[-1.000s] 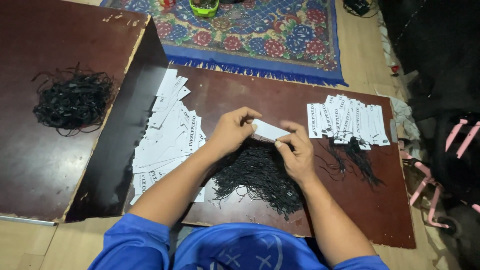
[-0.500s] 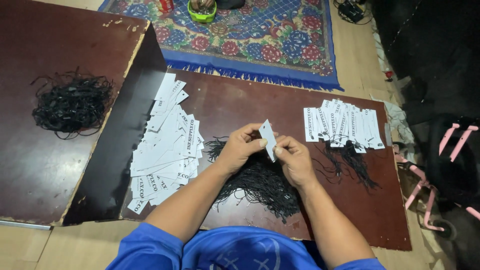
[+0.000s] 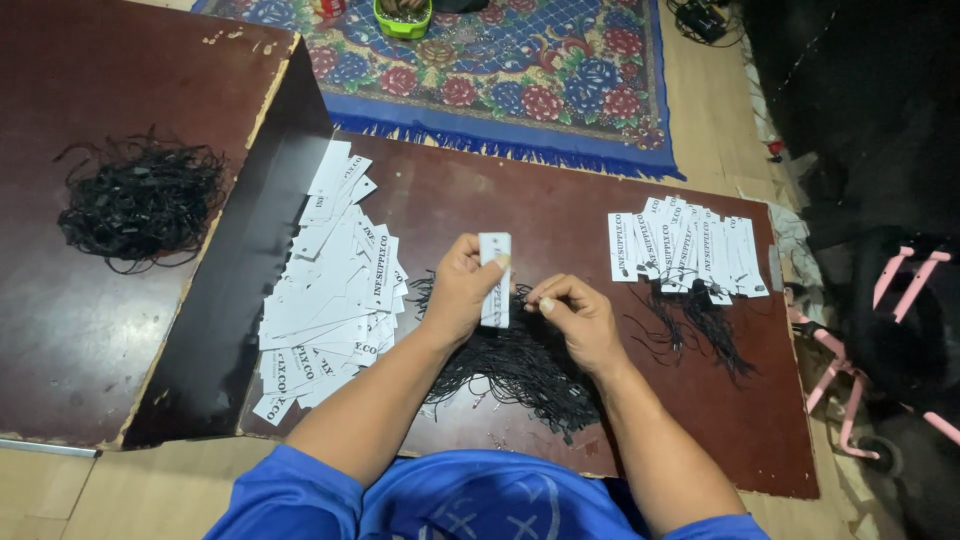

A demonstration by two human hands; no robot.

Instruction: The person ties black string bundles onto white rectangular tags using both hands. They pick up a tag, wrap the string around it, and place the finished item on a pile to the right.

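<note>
Tag [image 3: 495,280], a white paper strip, is now being held upright above the middle of the table [image 3: 560,215], where a second ago it was being held flat and crosswise between both hands, and half a second ago tilted on edge. It has been turned long side up, so its top end, where a small hole can just be made out, is now being presented upward.

The tag is being pinched by the left hand [image 3: 460,295], thumb on the front face and fingers curled behind; the hand is closed on it, not slack. The right hand [image 3: 578,312] has been drawn off the tag and is now being kept just beside its lower edge, fingertips gathered together in a pinch. Something thin seems to be nipped there, probably a black string, but this cannot be told for sure at this size.

Under both hands a loose heap of black strings [image 3: 520,370] is lying near the front edge of the table. Bare tags [image 3: 330,290] are being kept in a spread pile toward the left edge, and a fanned row of tags with strings [image 3: 685,252] is lying toward the right edge. A second string bundle [image 3: 140,200] is resting on the raised brown board at the far left.
</note>
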